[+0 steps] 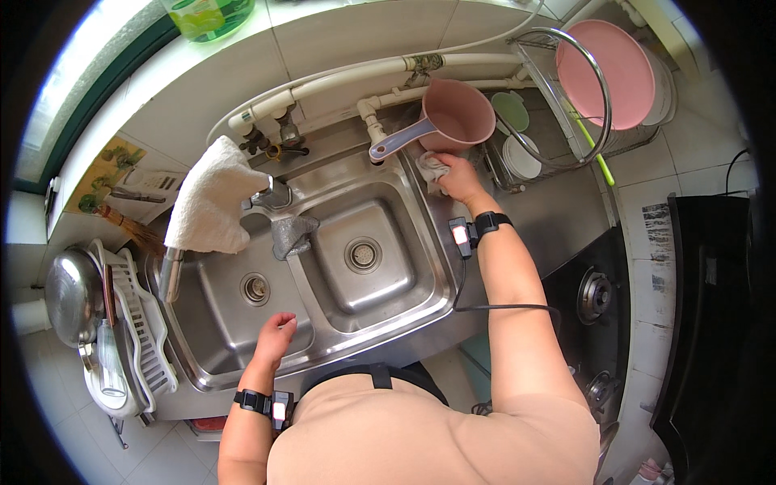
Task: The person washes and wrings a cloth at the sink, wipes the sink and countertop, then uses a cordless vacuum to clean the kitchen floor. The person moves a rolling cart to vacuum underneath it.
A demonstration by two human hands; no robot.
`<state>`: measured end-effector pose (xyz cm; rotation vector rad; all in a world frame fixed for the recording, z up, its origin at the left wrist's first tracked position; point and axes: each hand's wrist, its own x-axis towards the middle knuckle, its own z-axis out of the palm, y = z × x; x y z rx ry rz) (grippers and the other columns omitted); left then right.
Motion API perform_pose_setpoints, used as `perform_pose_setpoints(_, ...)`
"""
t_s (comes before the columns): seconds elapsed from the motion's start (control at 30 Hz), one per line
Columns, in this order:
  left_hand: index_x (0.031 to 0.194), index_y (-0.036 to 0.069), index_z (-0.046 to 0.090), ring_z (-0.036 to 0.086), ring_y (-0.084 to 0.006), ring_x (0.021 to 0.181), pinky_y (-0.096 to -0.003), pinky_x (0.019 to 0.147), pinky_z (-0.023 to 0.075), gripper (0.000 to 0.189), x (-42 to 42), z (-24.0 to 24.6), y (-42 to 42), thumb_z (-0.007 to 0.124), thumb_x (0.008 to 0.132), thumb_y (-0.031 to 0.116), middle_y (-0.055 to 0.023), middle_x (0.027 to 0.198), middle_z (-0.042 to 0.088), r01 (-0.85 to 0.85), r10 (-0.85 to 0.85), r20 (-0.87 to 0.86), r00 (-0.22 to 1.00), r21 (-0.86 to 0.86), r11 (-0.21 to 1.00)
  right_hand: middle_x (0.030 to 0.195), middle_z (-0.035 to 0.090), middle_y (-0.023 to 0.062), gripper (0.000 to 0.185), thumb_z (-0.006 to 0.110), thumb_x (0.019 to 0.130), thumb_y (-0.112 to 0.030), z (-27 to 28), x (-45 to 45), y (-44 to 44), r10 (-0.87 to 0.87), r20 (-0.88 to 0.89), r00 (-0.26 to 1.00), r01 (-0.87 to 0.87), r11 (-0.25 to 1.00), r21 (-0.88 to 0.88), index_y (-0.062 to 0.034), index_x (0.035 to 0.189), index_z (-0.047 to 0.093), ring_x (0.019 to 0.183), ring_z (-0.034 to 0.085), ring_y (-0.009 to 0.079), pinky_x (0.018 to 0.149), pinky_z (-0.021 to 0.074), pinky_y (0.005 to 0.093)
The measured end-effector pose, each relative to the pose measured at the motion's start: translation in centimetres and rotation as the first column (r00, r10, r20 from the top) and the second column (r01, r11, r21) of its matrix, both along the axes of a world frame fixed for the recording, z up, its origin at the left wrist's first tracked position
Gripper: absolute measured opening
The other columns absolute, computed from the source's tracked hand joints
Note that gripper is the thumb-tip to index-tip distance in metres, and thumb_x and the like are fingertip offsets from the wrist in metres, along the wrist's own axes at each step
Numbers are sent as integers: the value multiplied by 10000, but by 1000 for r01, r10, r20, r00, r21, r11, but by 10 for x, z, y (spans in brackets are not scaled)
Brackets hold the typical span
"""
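My right hand (462, 177) presses a crumpled whitish cloth (431, 168) on the steel counter to the right of the double sink (445, 291). Just behind it stands a pink plastic dipper (458, 115), its grey-mauve handle (403, 139) reaching left over the sink's back corner. My left hand (277, 334) hovers over the front of the left basin, fingers loosely curled, with nothing visible in it. A white towel (206, 197) drapes over the faucet (173, 276). On the divider between the basins lies a grey mesh scrubber (294, 235).
At the back right, a wire dish rack (545, 100) holds a pink plate (606, 76), small white dishes (521, 156) and a green bowl (509, 112). A gas stove (597, 296) lies right. A white rack (142, 321) with pans stands left. Pipes (345, 76) run along the wall.
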<state>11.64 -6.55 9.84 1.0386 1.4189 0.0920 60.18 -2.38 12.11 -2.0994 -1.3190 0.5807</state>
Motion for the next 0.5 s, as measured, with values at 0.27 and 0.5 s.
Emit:
perform_pose_setpoints(0.27, 1281, 115, 449, 547, -180, 991, -318, 796, 454, 422, 34, 41, -9, 568, 906, 268, -49, 1170, 541, 76, -37, 384, 923, -87, 993, 1279, 475, 135, 754, 790, 681, -218, 24, -169, -66, 408, -473, 781, -205, 883, 423, 9, 1303, 428, 1230, 424, 237, 1048, 315, 351)
perform_pose_setpoints(0.5, 1133, 126, 508, 576, -109, 821, -256, 650, 461, 292, 38, 42, -13, 625, 867, 161, 15, 965, 595, -215, 312, 463, 830, -251, 944, 935, 578, 25, 194, 677, 790, -70, 17, -270, -117, 64, -804, 592, 27, 995, 99, -22, 964, 607, 869, 543, 94, 767, 456, 243)
